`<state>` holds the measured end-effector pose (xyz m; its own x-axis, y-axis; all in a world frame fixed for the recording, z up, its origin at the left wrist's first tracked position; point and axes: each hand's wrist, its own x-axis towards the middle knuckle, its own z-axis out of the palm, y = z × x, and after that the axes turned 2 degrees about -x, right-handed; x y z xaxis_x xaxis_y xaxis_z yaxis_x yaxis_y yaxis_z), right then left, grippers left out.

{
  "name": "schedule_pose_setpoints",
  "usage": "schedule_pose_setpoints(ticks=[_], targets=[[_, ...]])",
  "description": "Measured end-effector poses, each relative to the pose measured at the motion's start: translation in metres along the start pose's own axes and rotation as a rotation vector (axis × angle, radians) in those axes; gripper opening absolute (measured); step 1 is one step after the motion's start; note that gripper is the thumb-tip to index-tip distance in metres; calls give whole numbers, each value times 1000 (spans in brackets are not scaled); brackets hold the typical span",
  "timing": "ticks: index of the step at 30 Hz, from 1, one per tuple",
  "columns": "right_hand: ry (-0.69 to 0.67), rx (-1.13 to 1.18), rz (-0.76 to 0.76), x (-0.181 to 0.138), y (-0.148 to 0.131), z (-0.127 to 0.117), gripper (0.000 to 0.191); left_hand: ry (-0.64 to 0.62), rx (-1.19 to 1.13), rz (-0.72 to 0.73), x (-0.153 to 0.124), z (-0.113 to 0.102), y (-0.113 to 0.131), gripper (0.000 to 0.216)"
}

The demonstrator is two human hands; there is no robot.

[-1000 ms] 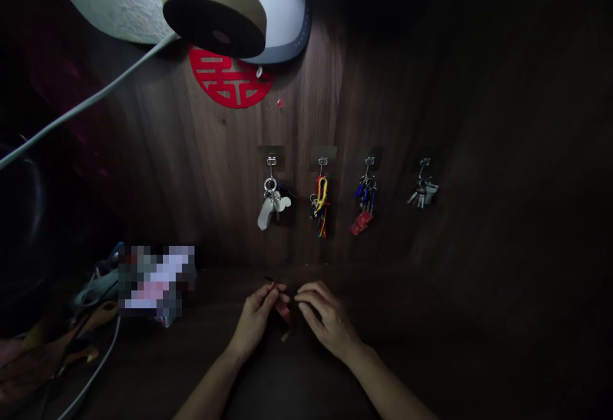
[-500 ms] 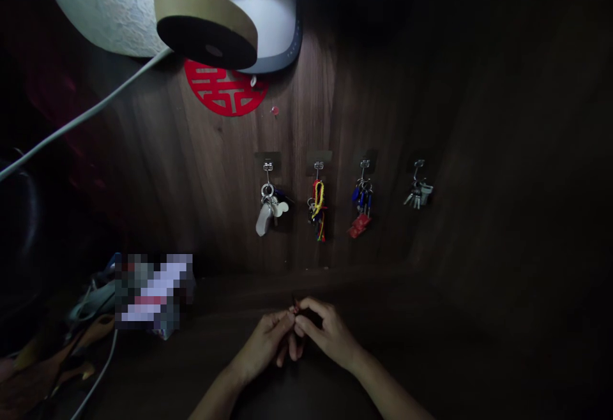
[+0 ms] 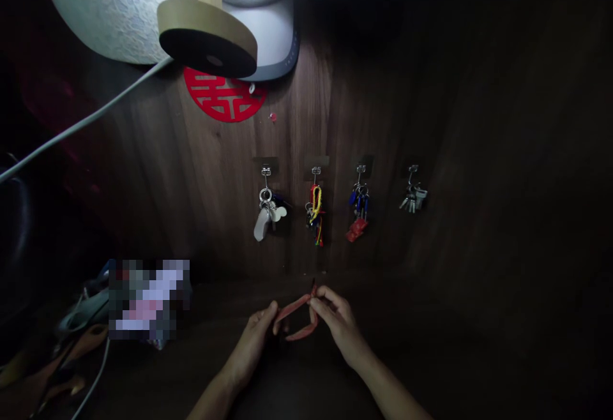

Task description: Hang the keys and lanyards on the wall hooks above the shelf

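Observation:
A thin red cord loop (image 3: 295, 319) is stretched between both my hands above the dark wooden surface (image 3: 431, 356). My left hand (image 3: 253, 343) pinches its left end with closed fingers. My right hand (image 3: 338, 321) pinches the right end near a small knot. On the wooden wall behind hang several key bunches on hooks: one with a white tag (image 3: 265, 212), one with a yellow and red cord (image 3: 315, 212), one with blue keys and a red tag (image 3: 357, 212), and a plain metal bunch (image 3: 412, 198).
A round wooden lamp base (image 3: 207, 37) and white shade (image 3: 110, 11) sit at the top left, with a grey cable (image 3: 81, 120) running left. A red paper cutout (image 3: 225, 97) is on the wall. A blurred package (image 3: 148, 299) and cluttered cables lie at the left.
My hands were close together around a small dark item; they have moved apart and a red cord loop is now pulled taut between them. The view shifted slightly.

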<state>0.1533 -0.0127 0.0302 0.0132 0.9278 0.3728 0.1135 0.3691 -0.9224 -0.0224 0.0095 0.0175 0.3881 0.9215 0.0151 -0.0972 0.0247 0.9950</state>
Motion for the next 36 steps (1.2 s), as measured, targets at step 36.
schedule_pose_setpoints(ticks=[36], targets=[[86, -36, -47, 39, -22, -21, 32, -97, -376, -149, 3, -3, -18, 35]])
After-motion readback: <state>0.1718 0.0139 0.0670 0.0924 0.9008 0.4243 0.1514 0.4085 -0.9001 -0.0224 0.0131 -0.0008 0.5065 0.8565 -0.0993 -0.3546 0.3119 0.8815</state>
